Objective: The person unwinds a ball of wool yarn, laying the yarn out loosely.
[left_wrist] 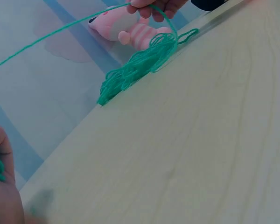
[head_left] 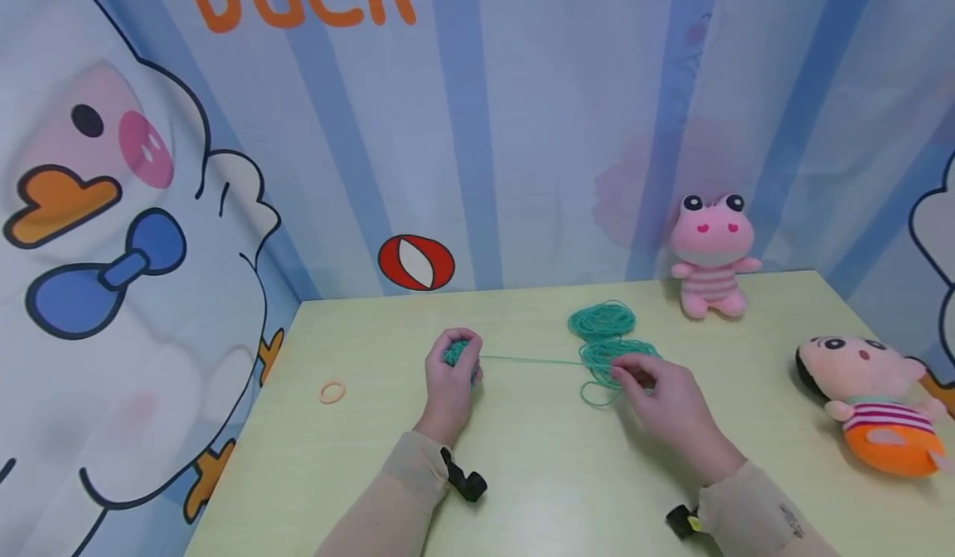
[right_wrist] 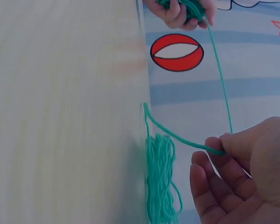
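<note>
In the head view my left hand (head_left: 450, 383) grips a bundle of green yarn (head_left: 455, 352) in its curled fingers, raised over the table. A single taut strand (head_left: 530, 360) runs from it to my right hand (head_left: 667, 399). Between thumb and forefinger the right hand pinches that strand, as the right wrist view shows at the fingertips (right_wrist: 217, 142). From the pinch the strand drops to a loose pile of green yarn (head_left: 615, 354) lying on the table in two looped heaps, partly behind the right hand. In the left wrist view the pile (left_wrist: 137, 67) lies beyond bare tabletop.
A small orange ring (head_left: 332, 391) lies on the table (head_left: 515, 474) at the left. At the back right sits a pink plush frog (head_left: 714, 254). A plush doll (head_left: 873, 404) in orange lies at the right edge. Behind the table hangs a striped cloth backdrop (head_left: 530, 126).
</note>
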`<state>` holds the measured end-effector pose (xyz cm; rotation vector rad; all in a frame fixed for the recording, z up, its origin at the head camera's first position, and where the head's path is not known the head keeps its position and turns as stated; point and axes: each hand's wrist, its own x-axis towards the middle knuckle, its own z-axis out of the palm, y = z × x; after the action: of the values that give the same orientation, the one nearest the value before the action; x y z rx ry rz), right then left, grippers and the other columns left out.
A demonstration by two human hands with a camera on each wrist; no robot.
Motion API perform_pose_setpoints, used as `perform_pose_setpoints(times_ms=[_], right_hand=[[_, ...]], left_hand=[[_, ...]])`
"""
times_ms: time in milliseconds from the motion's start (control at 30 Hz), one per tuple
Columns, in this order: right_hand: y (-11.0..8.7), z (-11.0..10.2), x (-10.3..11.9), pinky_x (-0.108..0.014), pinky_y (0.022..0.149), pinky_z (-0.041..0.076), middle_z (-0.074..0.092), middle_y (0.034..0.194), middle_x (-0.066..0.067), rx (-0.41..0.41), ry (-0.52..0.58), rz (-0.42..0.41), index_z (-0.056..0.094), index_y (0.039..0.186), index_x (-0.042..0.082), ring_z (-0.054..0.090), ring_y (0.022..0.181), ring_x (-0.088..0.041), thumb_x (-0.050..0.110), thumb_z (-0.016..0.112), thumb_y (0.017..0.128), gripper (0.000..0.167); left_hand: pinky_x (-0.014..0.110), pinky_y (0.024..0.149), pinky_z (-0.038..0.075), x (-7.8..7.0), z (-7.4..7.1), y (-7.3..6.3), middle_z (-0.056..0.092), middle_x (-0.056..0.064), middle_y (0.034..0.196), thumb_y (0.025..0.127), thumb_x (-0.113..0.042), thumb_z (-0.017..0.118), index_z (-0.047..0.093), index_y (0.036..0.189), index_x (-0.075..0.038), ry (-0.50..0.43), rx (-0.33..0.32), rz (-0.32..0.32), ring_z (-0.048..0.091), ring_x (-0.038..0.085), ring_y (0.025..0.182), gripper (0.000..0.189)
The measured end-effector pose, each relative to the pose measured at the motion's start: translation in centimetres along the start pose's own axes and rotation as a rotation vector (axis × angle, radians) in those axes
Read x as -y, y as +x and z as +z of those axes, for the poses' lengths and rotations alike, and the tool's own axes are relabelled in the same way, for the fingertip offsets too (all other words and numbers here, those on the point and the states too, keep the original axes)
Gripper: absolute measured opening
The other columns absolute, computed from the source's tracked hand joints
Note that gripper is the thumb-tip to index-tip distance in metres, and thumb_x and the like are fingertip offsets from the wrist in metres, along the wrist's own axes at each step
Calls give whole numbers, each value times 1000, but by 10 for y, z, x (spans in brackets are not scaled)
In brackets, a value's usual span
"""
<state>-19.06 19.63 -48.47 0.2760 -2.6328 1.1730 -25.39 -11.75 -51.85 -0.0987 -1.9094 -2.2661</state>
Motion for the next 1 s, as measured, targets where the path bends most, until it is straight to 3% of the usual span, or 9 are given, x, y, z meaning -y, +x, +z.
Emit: perform_pose_setpoints(times_ms=[233,433,567,667,833,1000], right_hand=[[-2,-18,-18,-24,76,57,83,107,-6,15,-71,60,81,121,9,70,89,-15,20,72,108,20],[-3,-28,-30,-36,77,58,83,110,-11,69,-149,119,81,119,8,71,91,-20,19,69,108,20],[-4,-34,-36,-48,83,60,82,112,-14,88,-191,155,81,119,7,74,96,-27,21,68,108,23],[-3,-37,-40,-49,83,58,82,109,-13,98,-227,179,82,116,7,73,96,-27,22,68,107,22],[-1,-38,-44,-46,81,56,81,106,-12,143,-242,227,82,115,7,71,93,-25,23,68,106,23],[1,-34,-42,-56,90,59,81,109,-15,198,-242,223,83,115,5,74,99,-30,22,70,105,23]], left_hand=[[22,61,50,1,-2,1,61,-2,85,108,-27,73,68,109,-13,44,-4,31,54,14,70,15],[24,59,56,0,-1,0,64,4,80,108,-19,71,64,108,-8,-13,10,8,60,16,64,13],[24,57,49,0,-1,0,59,2,80,108,-11,67,66,113,-8,-30,1,17,54,17,62,6],[24,57,44,1,0,1,54,2,79,106,-4,60,67,115,-8,-57,-9,35,48,17,62,12],[24,57,42,0,1,2,58,8,95,101,1,53,64,117,-3,-133,11,47,47,16,64,19],[23,60,55,0,2,1,61,12,102,104,-1,56,64,123,-1,-108,89,18,59,15,69,21]])
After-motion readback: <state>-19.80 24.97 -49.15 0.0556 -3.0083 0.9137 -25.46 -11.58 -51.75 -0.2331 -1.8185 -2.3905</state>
